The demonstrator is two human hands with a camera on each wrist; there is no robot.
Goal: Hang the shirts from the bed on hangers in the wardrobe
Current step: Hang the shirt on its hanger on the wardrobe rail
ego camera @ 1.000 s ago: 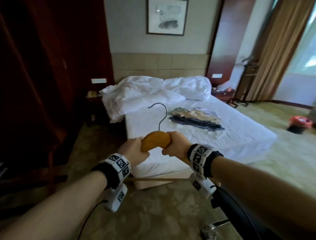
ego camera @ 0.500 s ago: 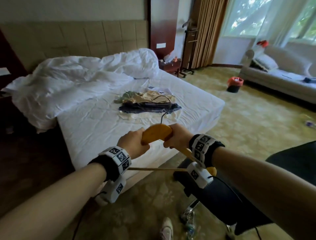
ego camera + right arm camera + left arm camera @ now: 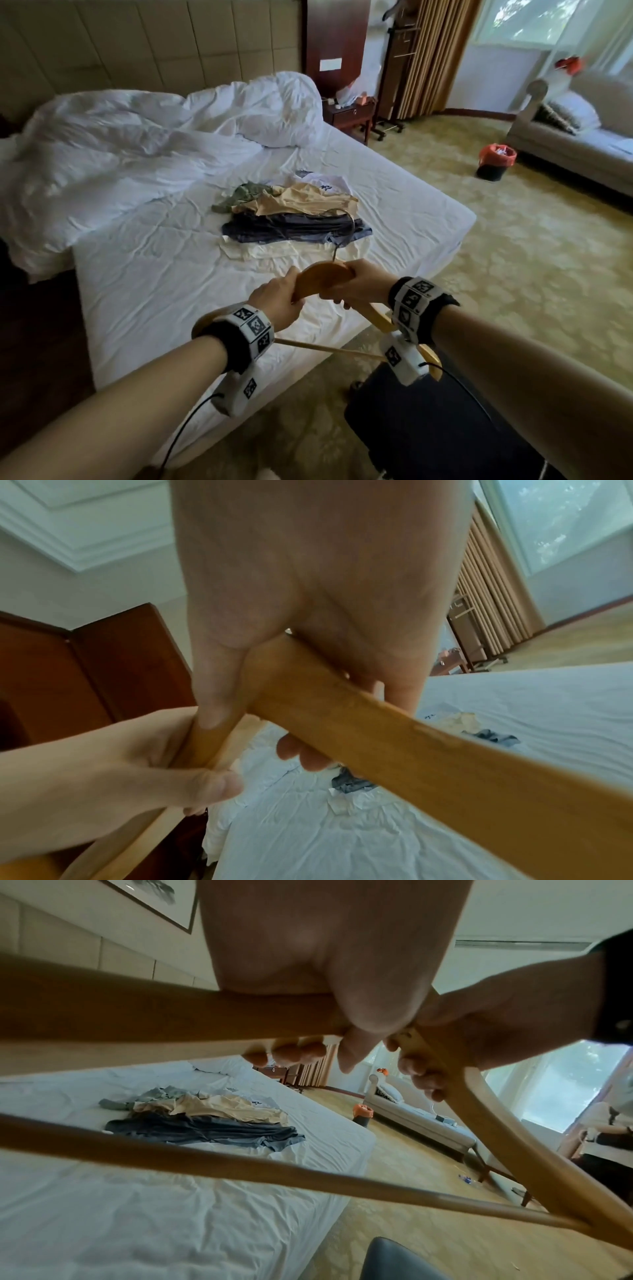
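Left hand (image 3: 279, 301) and right hand (image 3: 359, 284) both curled round wooden hanger (image 3: 322, 277), held above bed's (image 3: 154, 284) near edge; shirts (image 3: 294, 216) piled mid-bed, toward far edge.

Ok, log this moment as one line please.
stage: hanger fetched, no shirt on it | left hand: grips wooden hanger | right hand: grips same hanger | shirts: piled on bed, untouched

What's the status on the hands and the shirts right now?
Left hand and right hand both grip the wooden hanger. Shirts piled on the bed, none on the hanger. Nothing between hanger and pile.
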